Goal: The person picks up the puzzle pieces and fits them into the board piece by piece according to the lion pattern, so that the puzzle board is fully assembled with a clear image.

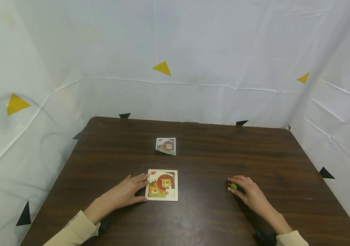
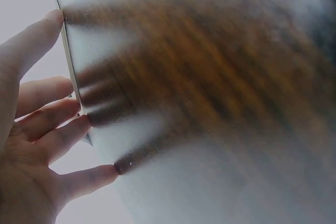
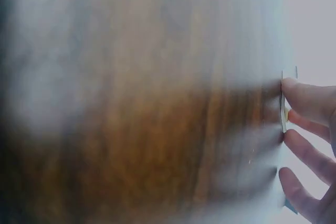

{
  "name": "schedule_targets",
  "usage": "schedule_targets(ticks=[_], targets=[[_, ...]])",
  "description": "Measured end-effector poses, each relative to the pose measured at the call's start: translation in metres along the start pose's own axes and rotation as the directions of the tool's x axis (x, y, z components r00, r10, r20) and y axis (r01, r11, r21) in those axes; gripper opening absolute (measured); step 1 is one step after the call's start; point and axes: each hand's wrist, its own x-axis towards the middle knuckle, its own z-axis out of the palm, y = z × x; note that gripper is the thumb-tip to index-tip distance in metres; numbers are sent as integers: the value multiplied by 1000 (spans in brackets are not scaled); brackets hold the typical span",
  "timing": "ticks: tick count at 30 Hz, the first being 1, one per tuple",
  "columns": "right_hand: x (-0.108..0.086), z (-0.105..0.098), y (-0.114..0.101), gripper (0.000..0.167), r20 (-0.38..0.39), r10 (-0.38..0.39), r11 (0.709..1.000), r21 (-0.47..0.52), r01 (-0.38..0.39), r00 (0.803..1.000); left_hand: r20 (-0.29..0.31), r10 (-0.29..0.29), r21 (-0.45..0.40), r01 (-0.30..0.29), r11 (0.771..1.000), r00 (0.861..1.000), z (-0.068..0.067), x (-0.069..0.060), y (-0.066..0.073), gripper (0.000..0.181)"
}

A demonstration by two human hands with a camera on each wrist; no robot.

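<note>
A lion jigsaw puzzle in a pale, square frame (image 1: 177, 186) lies on the brown table. Its lower right corner shows bare board. My left hand (image 1: 125, 192) rests at the frame's left side, with outstretched fingers touching the edge; the left wrist view shows these fingertips (image 2: 79, 107) along the thin rim. Off to the right, my right hand (image 1: 250, 194) holds a small green and red puzzle piece (image 1: 232, 186) between thumb and fingers, low over the table. Seen from the right wrist, the piece (image 3: 284, 103) is a thin edge, and whether it touches the table is unclear.
Behind the puzzle lies a small picture card (image 1: 166, 146) of the same lion, its lower edge curling up. The dark wood-grain table (image 1: 205, 147) has rounded far corners. White sheeting (image 1: 199, 44) with yellow and black triangles surrounds it at the back and sides.
</note>
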Motion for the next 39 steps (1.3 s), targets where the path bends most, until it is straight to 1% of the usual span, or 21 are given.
schedule_targets(ticks=[6, 12, 15, 20, 24, 28, 32, 35, 39], targets=[[3, -2, -2, 48, -1, 20, 999, -40, -20, 1000, -8, 1, 3, -1, 1000, 1000, -1, 0, -1, 65], [6, -3, -4, 41, 95, 32, 994, -111, -21, 995, 2, -10, 3, 10, 1000, 1000, 0, 1, -1, 66], [7, -1, -4, 39, 117, 29, 994, -108, -17, 993, 3, -14, 8, 14, 1000, 1000, 0, 1, -1, 66], [6, 0, -3, 36, 105, 10, 996, -90, 0, 994, 3, -11, 1, 11, 1000, 1000, 0, 1, 0, 65], [6, 1, -2, 35, 83, -22, 996, -88, 30, 996, 0, -8, 3, 8, 1000, 1000, 0, 0, 0, 65], [7, 0, -2, 35, 71, -62, 994, -90, 68, 996, -20, 13, 9, -13, 1000, 1000, 1, -1, -1, 62], [6, -2, -1, 35, 55, -81, 995, -51, 84, 995, -33, 28, 10, -27, 1000, 999, 2, -1, -1, 60], [7, -4, 0, 35, 43, -81, 997, 7, 81, 996, -26, 17, 10, -17, 1000, 1000, 2, -1, 0, 61], [8, -5, 0, 34, 50, -66, 995, 79, 62, 997, -22, 12, 10, -11, 1000, 1000, 1, -1, 0, 61]])
